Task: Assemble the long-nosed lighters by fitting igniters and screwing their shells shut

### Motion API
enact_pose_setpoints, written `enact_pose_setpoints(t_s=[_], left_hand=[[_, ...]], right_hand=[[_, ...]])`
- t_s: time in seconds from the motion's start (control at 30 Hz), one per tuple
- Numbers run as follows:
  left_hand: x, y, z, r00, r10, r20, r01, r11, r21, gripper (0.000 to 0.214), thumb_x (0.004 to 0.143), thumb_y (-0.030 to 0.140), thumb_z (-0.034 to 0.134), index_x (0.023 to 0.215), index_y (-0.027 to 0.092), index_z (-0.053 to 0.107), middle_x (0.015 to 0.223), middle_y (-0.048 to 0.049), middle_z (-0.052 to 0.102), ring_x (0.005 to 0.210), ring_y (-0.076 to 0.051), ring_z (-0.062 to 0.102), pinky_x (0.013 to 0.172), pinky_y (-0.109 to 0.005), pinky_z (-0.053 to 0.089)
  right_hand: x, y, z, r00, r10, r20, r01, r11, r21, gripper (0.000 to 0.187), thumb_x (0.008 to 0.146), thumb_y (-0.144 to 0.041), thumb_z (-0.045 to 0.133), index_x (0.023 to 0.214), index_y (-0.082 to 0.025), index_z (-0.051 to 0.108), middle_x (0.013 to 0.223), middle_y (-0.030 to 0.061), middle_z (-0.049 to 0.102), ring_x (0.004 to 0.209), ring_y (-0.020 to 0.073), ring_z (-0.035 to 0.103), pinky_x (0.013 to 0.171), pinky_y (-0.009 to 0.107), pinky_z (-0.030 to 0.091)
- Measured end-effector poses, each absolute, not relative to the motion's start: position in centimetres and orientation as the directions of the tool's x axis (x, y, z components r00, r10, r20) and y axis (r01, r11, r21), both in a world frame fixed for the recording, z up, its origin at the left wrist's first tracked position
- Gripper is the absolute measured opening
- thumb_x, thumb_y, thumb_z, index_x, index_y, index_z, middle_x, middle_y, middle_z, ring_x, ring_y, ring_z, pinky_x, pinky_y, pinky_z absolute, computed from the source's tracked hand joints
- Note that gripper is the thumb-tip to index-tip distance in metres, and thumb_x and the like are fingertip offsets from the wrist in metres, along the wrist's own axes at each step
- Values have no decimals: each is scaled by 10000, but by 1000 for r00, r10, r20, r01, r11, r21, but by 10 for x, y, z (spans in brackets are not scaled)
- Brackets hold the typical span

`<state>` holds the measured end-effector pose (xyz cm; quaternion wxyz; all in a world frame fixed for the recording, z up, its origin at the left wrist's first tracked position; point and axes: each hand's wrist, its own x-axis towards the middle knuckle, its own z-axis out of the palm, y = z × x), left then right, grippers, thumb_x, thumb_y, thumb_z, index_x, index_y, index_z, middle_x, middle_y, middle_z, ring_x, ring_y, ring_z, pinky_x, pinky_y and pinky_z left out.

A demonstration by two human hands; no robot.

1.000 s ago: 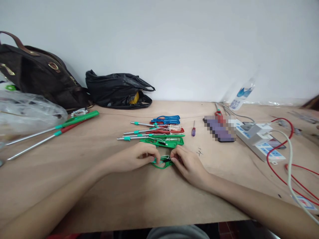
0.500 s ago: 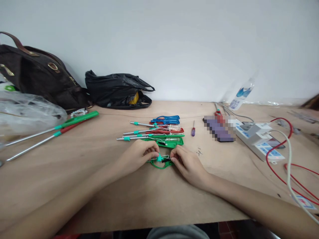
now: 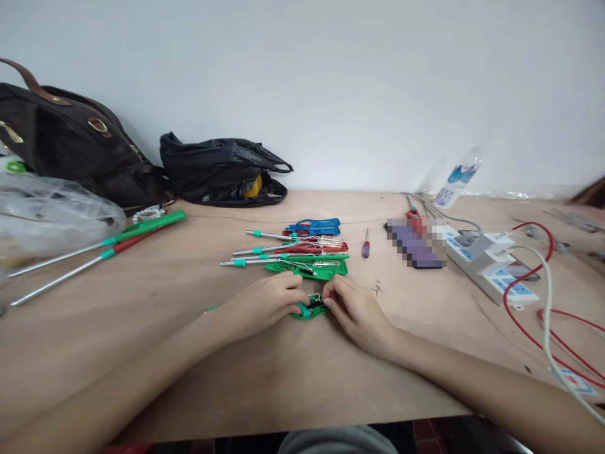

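Observation:
An open green plastic handle half lies on the table before me, with white wires and a small black part inside it. My left hand is closed at its left end, fingertips on a teal plastic piece that sits in the shell. At the other end my right hand is closed in a pinch by the black part; its fingertips hide what they grip. Just beyond lie several similar handles with metal tubes, among them a green handle half.
Blue handle shells lie farther back. A purple screwdriver and several small screws are to the right, near a phone and a power strip with cables. A black plastic bag and a backpack stand at left.
My left hand has shifted slightly, and the teal piece is lower, down in the green handle half. My right hand has stayed nearly in place.

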<state>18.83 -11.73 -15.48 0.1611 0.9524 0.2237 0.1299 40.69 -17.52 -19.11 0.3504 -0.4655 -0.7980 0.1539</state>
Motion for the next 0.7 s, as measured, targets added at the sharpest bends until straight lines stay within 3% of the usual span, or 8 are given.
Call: enact_pose_setpoints(t_s=[0.17,0.3,0.5,0.7], left_hand=[[183,-115,-152,893,413,179,364,-897,251,270,1010,220,366,885,177,601,845,-34,535,795,-172,514,678,-255,376],[179,-112,-145,887,430,168,371,-880,296,250,1012,234,368,869,182,566,838,-25,559,803,-178,522,679,-262,368],[184,-116,-146,846,530,60,468,-792,392,136,951,242,503,856,182,579,847,-15,579,792,-180,532,676,-264,382],[186,-117,-149,833,540,119,467,-802,373,106,944,185,495,872,180,572,906,-26,580,872,-191,511,713,-275,384]], right_hand=[[407,-175,-190,-317,860,401,626,507,-593,139,915,-109,437,826,-212,462,809,23,581,720,170,542,642,280,401],[407,-175,-190,-312,873,376,611,487,-624,129,919,-121,431,832,-211,462,824,31,586,733,175,537,659,289,404],[408,-175,-189,-301,885,355,584,465,-665,128,922,-125,425,832,-210,457,819,32,575,731,176,527,662,288,395],[408,-175,-190,-296,887,354,576,461,-675,122,923,-128,427,839,-211,456,825,33,572,734,176,527,667,289,393]])
